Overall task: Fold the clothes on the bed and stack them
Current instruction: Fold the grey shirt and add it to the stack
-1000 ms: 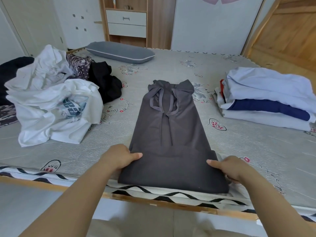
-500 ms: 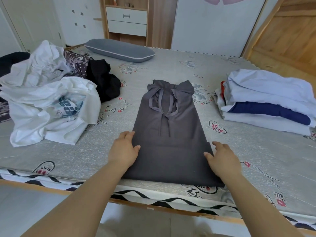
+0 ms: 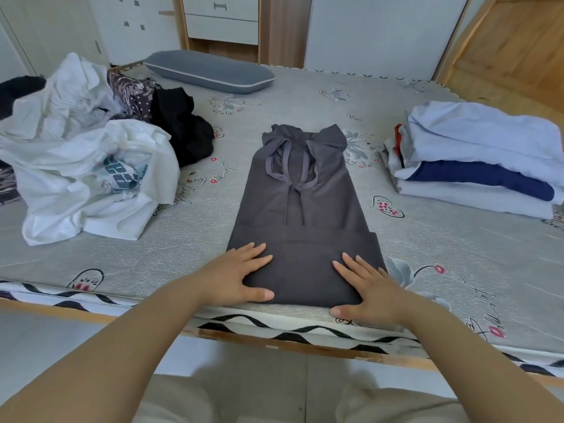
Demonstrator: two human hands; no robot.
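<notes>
Left hand and right hand press flat, fingers straight, on the grey garment's near end.

No legible text anywhere.

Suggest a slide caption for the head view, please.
Both hands, left and right, press flat on a grey garment on the bed.

- White wardrobe doors line the far wall.
- A wooden drawer unit stands between them.
- Slanted timber panelling fills the right corner.
- Pale tiled floor, soft daylight.
</notes>
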